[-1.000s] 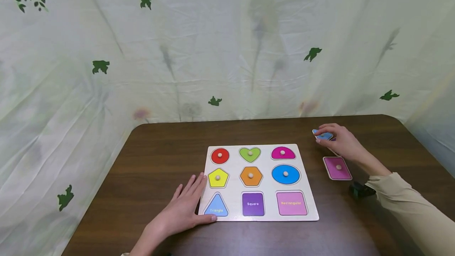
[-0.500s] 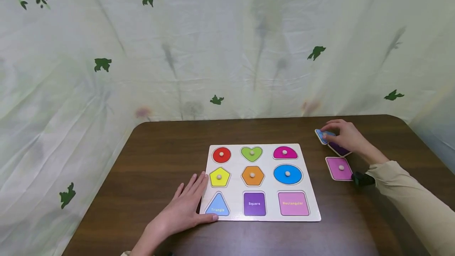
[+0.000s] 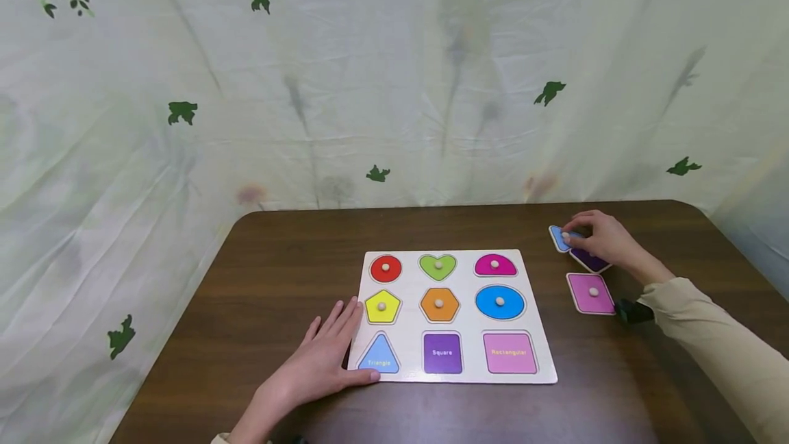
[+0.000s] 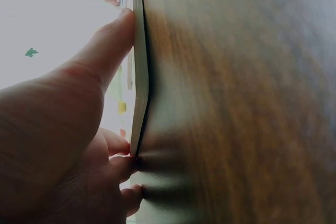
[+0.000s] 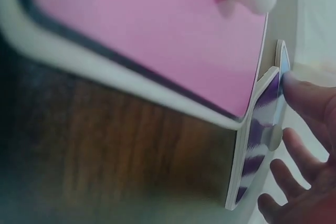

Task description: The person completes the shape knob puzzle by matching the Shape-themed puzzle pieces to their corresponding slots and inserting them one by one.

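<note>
My left hand (image 3: 327, 358) rests at the left edge of a white shape puzzle board (image 3: 407, 333), fingers stretched along its side. Its thumb lies on the near left corner, over the blue triangle spot. Off to the board's right, my right hand (image 3: 604, 237) has thumb and forefinger at the knob of a blue triangle puzzle piece (image 3: 557, 239), pinching it. The hand partly covers that piece. A purple square piece (image 3: 588, 260) lies just under the hand, and nearer to me is a pink rectangular piece (image 3: 588, 293) with a white knob. In the right wrist view, the thumb meets the blue piece (image 5: 284, 64).
Knobbed pieces fill the board's upper two rows, among them a red circle (image 3: 379, 273), a green heart (image 3: 429, 268) and a blue oval (image 3: 487, 305). The bottom row shows printed triangle, square and rectangle spots. A pale curtain (image 3: 394, 88) hangs behind the brown table (image 3: 296, 259).
A second ago the blue triangle piece was tilted in my right hand; now it lies lower beside the purple square, which shows more. My left hand has kept its place.
</note>
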Tool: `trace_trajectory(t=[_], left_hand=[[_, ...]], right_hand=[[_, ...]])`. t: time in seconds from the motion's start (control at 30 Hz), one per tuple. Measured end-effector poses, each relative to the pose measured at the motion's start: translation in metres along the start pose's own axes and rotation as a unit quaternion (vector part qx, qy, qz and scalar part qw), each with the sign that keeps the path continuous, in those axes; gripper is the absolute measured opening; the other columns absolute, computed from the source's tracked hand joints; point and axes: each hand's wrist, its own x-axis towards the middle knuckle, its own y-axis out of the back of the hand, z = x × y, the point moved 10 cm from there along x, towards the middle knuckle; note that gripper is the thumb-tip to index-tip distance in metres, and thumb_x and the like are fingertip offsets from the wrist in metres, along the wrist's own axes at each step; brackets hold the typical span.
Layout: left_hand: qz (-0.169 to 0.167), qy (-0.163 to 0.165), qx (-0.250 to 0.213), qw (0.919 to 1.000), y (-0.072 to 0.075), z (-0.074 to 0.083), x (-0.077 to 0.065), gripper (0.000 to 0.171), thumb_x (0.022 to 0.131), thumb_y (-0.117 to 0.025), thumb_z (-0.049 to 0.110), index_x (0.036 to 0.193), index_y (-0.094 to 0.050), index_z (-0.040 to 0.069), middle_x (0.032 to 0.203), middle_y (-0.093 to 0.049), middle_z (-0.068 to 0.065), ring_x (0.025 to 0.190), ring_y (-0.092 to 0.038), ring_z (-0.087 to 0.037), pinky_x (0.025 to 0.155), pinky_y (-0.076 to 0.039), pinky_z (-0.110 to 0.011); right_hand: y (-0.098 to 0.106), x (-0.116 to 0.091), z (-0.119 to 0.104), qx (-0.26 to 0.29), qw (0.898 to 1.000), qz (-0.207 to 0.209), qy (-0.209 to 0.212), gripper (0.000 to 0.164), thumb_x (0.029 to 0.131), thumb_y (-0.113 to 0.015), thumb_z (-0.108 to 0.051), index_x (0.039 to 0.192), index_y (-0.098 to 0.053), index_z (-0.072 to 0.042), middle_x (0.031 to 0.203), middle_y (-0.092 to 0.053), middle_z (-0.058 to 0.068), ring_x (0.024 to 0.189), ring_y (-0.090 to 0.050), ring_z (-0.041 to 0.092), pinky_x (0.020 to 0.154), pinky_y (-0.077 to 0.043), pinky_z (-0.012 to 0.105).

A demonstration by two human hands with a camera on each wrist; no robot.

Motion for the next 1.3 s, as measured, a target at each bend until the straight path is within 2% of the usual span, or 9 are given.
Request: trace_trajectory(t=[0.17, 0.33, 0.7, 1.0, 1.3], left_hand=[[-0.004, 0.005, 0.001, 1.0, -0.002, -0.002, 0.0, 0.113, 0.074, -0.07, 0.07, 0.156, -0.024, 0.006, 0.163, -0.019, -0.009, 0.149, -0.011, -0.034, 0.113, -0.01, -0.063], [-0.008, 0.008, 0.0, 0.9999, -0.003, -0.003, 0.002, 0.113, 0.074, -0.071, 0.069, 0.156, -0.024, 0.006, 0.163, -0.019, -0.008, 0.149, -0.01, -0.034, 0.113, -0.01, -0.064], [-0.005, 0.008, 0.007, 0.9999, -0.004, -0.005, 0.003, 0.112, 0.075, -0.071, 0.068, 0.156, -0.025, 0.006, 0.162, -0.019, -0.009, 0.149, -0.011, -0.034, 0.113, -0.009, -0.063], [-0.003, 0.001, 0.001, 1.0, -0.002, -0.003, 0.001, 0.113, 0.075, -0.07, 0.069, 0.156, -0.025, 0.005, 0.162, -0.02, -0.009, 0.148, -0.011, -0.035, 0.113, -0.01, -0.065], [-0.01, 0.007, 0.001, 0.9999, -0.003, -0.004, 0.002, 0.113, 0.074, -0.071, 0.069, 0.156, -0.024, 0.005, 0.163, -0.018, -0.009, 0.149, -0.009, -0.034, 0.113, -0.008, -0.064]], right_hand=[[-0.001, 0.0, -0.003, -0.001, 1.0, 0.003, -0.001, 0.027, 0.092, -0.07, -0.02, 0.107, -0.071, 0.002, 0.128, -0.047, 0.034, 0.117, -0.043, 0.049, 0.093, -0.038, 0.063], [-0.001, -0.001, -0.009, -0.005, 1.0, 0.003, 0.0, 0.026, 0.092, -0.071, -0.02, 0.106, -0.071, 0.002, 0.127, -0.049, 0.033, 0.123, -0.04, 0.05, 0.1, -0.032, 0.066], [0.001, -0.011, -0.032, 0.001, 1.0, 0.016, 0.018, 0.025, 0.09, -0.073, -0.019, 0.104, -0.072, 0.002, 0.128, -0.051, 0.03, 0.125, -0.038, 0.049, 0.103, -0.029, 0.066], [0.001, -0.026, -0.065, 0.01, 0.998, 0.039, 0.05, 0.018, 0.087, -0.076, -0.013, 0.098, -0.074, 0.001, 0.126, -0.055, 0.027, 0.123, -0.04, 0.048, 0.1, -0.032, 0.066], [-0.01, -0.048, -0.104, 0.028, 0.995, 0.056, 0.083, 0.01, 0.084, -0.078, -0.008, 0.092, -0.074, -0.005, 0.122, -0.057, 0.022, 0.122, -0.038, 0.045, 0.097, -0.034, 0.064]])
